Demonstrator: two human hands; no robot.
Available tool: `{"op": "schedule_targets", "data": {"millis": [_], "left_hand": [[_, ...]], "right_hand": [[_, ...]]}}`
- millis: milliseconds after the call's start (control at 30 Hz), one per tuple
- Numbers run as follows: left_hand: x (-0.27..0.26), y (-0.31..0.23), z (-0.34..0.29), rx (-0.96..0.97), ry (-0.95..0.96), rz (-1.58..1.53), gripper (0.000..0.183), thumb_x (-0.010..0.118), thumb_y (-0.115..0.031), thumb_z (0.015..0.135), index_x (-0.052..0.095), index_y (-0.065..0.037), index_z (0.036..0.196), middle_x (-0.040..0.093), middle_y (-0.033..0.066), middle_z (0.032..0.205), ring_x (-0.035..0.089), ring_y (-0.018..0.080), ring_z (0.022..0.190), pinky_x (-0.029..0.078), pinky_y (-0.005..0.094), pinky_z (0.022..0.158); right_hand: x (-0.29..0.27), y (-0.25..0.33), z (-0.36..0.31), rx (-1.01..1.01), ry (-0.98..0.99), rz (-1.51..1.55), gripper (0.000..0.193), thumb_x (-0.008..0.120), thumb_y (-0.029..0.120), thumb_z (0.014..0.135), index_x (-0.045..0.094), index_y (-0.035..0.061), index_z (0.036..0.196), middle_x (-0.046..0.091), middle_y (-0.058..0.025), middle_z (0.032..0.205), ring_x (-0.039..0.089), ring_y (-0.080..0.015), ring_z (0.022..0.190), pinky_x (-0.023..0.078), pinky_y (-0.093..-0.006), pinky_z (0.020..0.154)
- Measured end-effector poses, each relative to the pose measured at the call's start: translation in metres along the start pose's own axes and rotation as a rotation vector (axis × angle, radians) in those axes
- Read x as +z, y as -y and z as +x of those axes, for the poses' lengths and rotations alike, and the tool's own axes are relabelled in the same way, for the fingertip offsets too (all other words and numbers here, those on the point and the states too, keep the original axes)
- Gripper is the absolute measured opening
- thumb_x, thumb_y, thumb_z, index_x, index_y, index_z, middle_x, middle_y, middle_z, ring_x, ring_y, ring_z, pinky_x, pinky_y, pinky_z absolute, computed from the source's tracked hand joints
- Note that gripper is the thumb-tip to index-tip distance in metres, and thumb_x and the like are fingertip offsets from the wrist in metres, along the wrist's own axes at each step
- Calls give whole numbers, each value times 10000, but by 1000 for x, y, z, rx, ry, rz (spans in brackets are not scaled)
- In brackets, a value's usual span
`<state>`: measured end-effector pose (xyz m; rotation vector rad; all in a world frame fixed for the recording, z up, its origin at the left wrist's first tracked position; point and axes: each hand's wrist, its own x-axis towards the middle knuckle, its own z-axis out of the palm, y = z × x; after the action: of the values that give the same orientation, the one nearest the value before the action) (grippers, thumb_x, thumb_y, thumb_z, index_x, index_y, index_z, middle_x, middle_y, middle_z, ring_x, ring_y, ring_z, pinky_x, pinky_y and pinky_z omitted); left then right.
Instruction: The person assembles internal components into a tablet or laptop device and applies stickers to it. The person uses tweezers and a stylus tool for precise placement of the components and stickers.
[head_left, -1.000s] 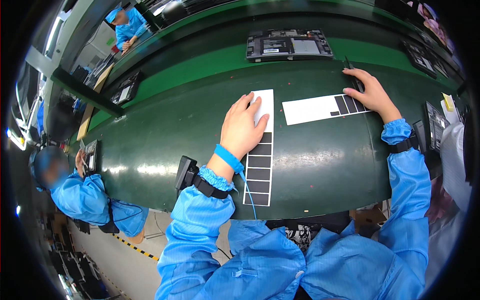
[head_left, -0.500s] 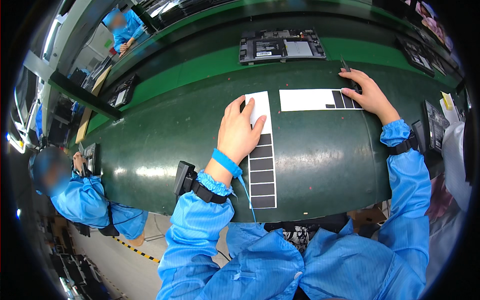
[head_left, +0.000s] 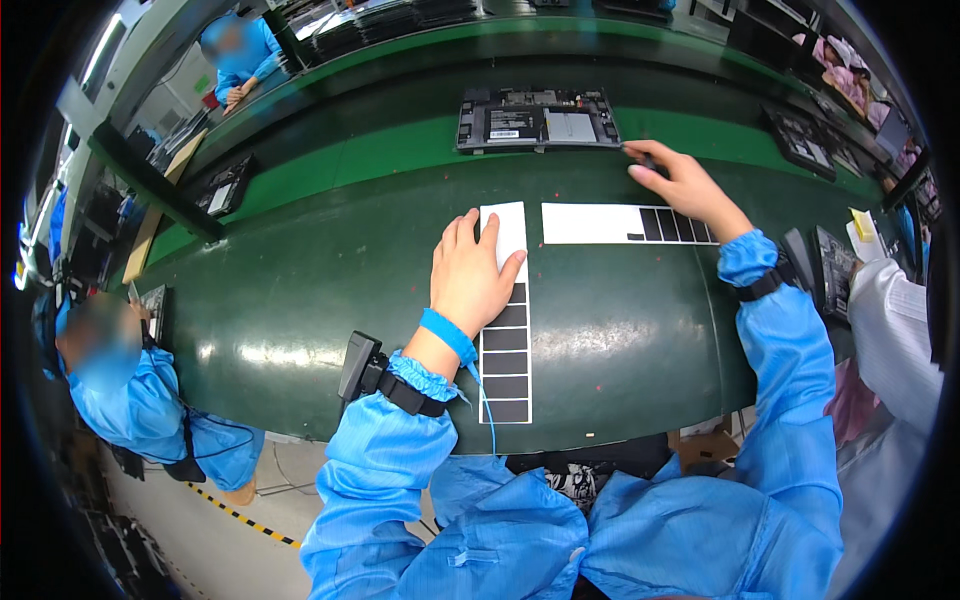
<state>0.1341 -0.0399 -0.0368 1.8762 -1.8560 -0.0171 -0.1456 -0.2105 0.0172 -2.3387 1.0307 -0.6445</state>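
My left hand [head_left: 465, 270] lies flat, fingers stretched out, over the upper part of a white strip [head_left: 508, 235] with a column of black rectangular pads. My right hand [head_left: 690, 185] is raised over the far side of the table, fingers closed round a dark slender tool [head_left: 648, 160], blurred and partly hidden; its exact kind is unclear. Its fingertips are near the right corner of an opened laptop-like device [head_left: 540, 122] with bare inner parts. Just below the right hand lies a second white strip [head_left: 590, 223], its black pads at the right end.
More opened devices stand on the bench at the left [head_left: 227, 187] and right [head_left: 800, 143]. A person in blue [head_left: 130, 390] sits at the left; another is behind the bench. A white-sleeved arm [head_left: 885, 310] is close by on the right, beside another device [head_left: 835, 270].
My right hand has moved from the second strip toward the opened device's right corner, with the dark tool. My left hand stays on its strip. The whole view has shifted slightly.
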Motion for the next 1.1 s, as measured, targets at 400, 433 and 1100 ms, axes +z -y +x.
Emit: {"op": "schedule_targets", "data": {"millis": [400,433,1100], "left_hand": [[2,3,-6,12,-7,12,556,617,-356,872,537,-2,1293,437,225,1383,393,383,1290,355,460,1047],[2,4,-6,13,-18,-7,553,626,-345,867,538,1,1290,442,228,1378,400,383,1286,358,458,1047],[-6,-2,-3,54,154,-12,556,561,-316,928,450,-22,1387,358,179,1493,274,365,1409,230,473,1138]], "right_hand": [[42,-2,54,-85,47,-261,533,585,476,900,556,88,1264,639,-228,1126,603,-398,1050,474,-419,907],[41,-6,53,-172,11,-233,524,581,467,906,555,85,1265,634,-221,1148,597,-390,1070,468,-413,918],[-19,-24,-62,22,-20,-239,483,672,342,865,569,97,1268,575,-162,1267,536,-342,1174,441,-404,991]]}}
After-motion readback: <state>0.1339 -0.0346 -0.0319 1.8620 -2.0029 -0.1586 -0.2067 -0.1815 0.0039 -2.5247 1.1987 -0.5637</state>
